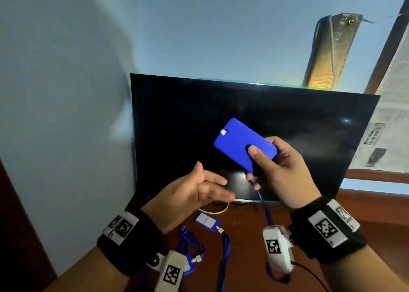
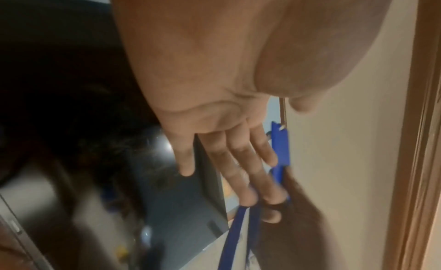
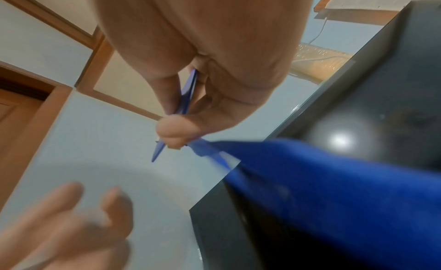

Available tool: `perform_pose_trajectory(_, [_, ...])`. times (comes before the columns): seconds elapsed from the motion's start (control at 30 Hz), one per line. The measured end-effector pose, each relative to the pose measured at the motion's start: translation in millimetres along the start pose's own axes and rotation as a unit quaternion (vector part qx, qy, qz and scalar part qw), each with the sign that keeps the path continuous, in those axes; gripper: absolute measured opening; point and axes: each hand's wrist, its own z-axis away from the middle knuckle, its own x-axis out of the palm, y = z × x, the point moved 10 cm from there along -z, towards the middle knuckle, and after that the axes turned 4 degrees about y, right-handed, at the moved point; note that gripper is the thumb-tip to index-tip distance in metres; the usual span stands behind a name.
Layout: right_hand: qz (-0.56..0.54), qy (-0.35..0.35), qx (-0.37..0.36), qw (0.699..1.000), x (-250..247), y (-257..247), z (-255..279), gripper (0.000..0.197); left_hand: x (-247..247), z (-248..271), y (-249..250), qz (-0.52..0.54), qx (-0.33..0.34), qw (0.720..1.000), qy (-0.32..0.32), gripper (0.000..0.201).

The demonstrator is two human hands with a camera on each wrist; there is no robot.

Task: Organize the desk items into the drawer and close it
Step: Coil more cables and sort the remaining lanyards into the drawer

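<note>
My right hand holds a blue card holder up in front of the dark monitor, thumb pressed on its face, fingers curled behind. Its blue lanyard hangs from the hand toward the desk. In the right wrist view the blue card holder shows edge-on between thumb and fingers, the lanyard blurred close to the lens. My left hand hovers open, palm up, just left of and below the holder, holding nothing. Another blue badge with its lanyard lies on the wooden desk. No drawer is in view.
The monitor stands at the back of the desk against a pale wall. A white cable loops near its foot. A further blue lanyard lies bunched at the left. A wooden frame is at the right.
</note>
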Motion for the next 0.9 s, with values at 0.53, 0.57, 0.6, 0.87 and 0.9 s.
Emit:
perform_pose_trajectory(0.53, [0.047,0.105,0.006,0.993,-48.7,10.7,14.1,0.017,39.4,13.3,7.1,-0.229,0.076,0.970,-0.007,0.021])
perform_pose_trajectory(0.57, [0.084,0.131,-0.007,0.988,-59.3,10.5,14.2,0.015,42.0,19.3,6.4,-0.243,0.072,0.967,-0.018,0.022])
perform_pose_trajectory(0.6, [0.119,0.148,-0.017,0.982,-67.1,12.0,15.0,0.013,45.5,26.2,8.0,-0.267,0.071,0.960,-0.030,0.023])
perform_pose_trajectory(0.87, [0.294,-0.163,0.050,0.941,0.0,107.1,60.1,0.009,45.7,27.7,98.1,-0.452,0.203,0.866,0.066,0.024])
perform_pose_trajectory(0.9, [0.259,-0.222,0.055,0.938,18.2,106.8,73.6,0.013,34.1,18.9,103.9,-0.472,0.216,0.849,0.096,0.024])
